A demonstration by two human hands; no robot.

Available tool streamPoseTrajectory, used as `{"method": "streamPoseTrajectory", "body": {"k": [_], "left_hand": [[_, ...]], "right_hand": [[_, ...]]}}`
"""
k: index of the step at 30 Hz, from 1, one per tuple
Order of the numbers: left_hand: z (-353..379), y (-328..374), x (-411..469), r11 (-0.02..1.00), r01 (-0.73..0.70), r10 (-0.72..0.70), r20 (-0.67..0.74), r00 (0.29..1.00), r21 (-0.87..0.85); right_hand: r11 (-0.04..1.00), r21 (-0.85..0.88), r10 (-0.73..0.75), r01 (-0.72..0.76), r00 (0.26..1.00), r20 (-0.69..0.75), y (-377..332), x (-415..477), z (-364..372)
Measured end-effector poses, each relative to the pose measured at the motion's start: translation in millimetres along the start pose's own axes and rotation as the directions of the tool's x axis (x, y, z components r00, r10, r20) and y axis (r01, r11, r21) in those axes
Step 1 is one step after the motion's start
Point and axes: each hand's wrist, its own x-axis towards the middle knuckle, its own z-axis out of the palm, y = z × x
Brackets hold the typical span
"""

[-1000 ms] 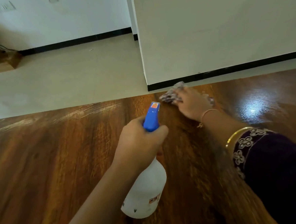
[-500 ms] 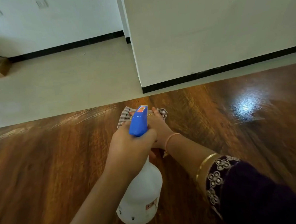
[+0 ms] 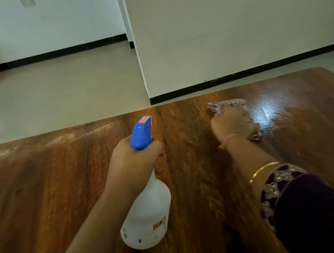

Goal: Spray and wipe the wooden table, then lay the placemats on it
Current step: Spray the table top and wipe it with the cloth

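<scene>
A glossy wooden table (image 3: 48,194) fills the lower part of the view. My left hand (image 3: 134,162) grips the neck of a white spray bottle (image 3: 148,214) with a blue trigger head, held above the table's middle. My right hand (image 3: 231,123) presses a checked cloth (image 3: 227,103) flat on the wood near the table's far edge, to the right of the bottle. The cloth shows beyond my fingers and by my wrist, blurred. No placemats are in view.
A wet sheen (image 3: 268,111) glints on the table just right of the cloth. Pale streaks (image 3: 79,132) mark the far left edge. Beyond the table lie a light floor (image 3: 61,90) and a white wall corner (image 3: 150,94) with black skirting.
My right hand has swept the cloth to the right along the far edge, out from behind the bottle. The left hand still holds the spray bottle in about the same place.
</scene>
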Motion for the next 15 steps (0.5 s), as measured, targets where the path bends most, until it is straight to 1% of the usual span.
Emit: {"method": "streamPoseTrajectory", "body": {"k": [1, 2, 3, 4, 5, 6, 7, 8, 9, 10, 12, 14, 15], "left_hand": [[1.5, 0.8, 1.0, 1.0, -0.001, 0.001, 0.007, 1.0, 0.021], [4.1, 2.0, 2.1, 0.999, -0.006, 0.005, 0.021, 1.0, 0.051], [7.3, 3.3, 3.6, 0.996, -0.006, 0.003, 0.037, 0.999, 0.085], [9.7, 3.8, 4.8, 0.994, -0.001, -0.004, 0.044, 0.999, 0.111], [13.6, 5.1, 6.1, 0.991, 0.002, -0.007, 0.039, 0.999, 0.132], [16.7, 6.3, 6.5, 0.988, 0.004, -0.009, 0.032, 0.999, 0.153], [20.0, 7.2, 7.1, 0.984, -0.001, -0.005, 0.031, 1.0, 0.177], [22.6, 7.9, 7.8, 0.981, -0.006, -0.001, 0.038, 0.999, 0.195], [23.1, 7.6, 9.3, 0.978, -0.007, -0.003, 0.049, 0.999, 0.207], [24.4, 8.0, 10.7, 0.976, -0.003, -0.012, 0.065, 0.998, 0.216], [23.9, 7.8, 13.1, 0.974, 0.009, -0.03, 0.088, 0.996, 0.228], [22.0, 6.2, 15.0, 0.973, 0.007, -0.029, 0.092, 0.995, 0.232], [21.6, 5.0, 15.5, 0.972, -0.005, -0.017, 0.092, 0.996, 0.237]], "right_hand": [[0.993, -0.027, -0.112, 0.112, 0.994, -0.007, -9.7, -16.1, 7.1], [0.966, -0.044, -0.256, 0.255, 0.967, -0.009, -17.3, -33.5, 15.0], [0.91, -0.043, -0.414, 0.413, 0.91, -0.005, -22.3, -51.1, 23.4], [0.827, -0.036, -0.561, 0.561, 0.827, 0.012, -26.2, -67.6, 30.5], [0.738, -0.035, -0.672, 0.674, 0.739, 0.045, -26.1, -78.8, 34.3], [0.656, -0.04, -0.749, 0.754, 0.657, 0.088, -23.2, -83.9, 35.1], [0.592, -0.047, -0.797, 0.805, 0.593, 0.119, -16.3, -81.0, 32.7], [0.555, -0.057, -0.819, 0.83, 0.557, 0.136, -6.8, -72.6, 28.2], [0.55, -0.07, -0.822, 0.832, 0.554, 0.135, 5.2, -60.6, 23.1], [0.579, -0.077, -0.804, 0.811, 0.585, 0.112, 21.1, -46.5, 15.8], [0.708, -0.077, -0.703, 0.702, 0.711, 0.018, 58.9, -13.4, -3.0], [0.858, -0.082, -0.513, 0.508, 0.855, -0.071, 102.5, 20.9, -21.4], [0.92, -0.095, -0.387, 0.379, 0.918, -0.082, 122.6, 34.7, -31.5]]}}
